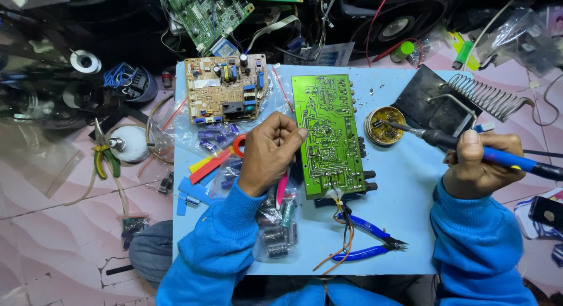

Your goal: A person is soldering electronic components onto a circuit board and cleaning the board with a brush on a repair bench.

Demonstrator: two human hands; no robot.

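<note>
On the far left, off the pale blue surface, green-handled pliers lie on the pink floor beside a small white round pot. A tan circuit board crowded with parts sits at the surface's upper left corner, over clear bags of small purple parts. Red and yellow flat sticks and blue clips lie just below it.

The left hand is curled with its fingers closed, knuckles pressing the left edge of a green circuit board. This board lies solder side up in the middle of the surface. It seems wise to keep the board pinned flat so it cannot slide when the hot tip comes back to it.

Below the board, thin wires trail toward blue-handled cutters, lying near the front edge.

To the right of the board stands a small round tin of brownish paste. The tip of a soldering iron dips into it. The right hand grips the iron's blue handle, fingers wrapped shut and thumb on top. A brief, shallow touch looks enough here, so the tip picks up only a little paste.

Behind the tin is a dark stand with a coiled wire holder. It is near the iron's path and could be knocked. The cutters and loose wires sit close to both sleeves.
</note>
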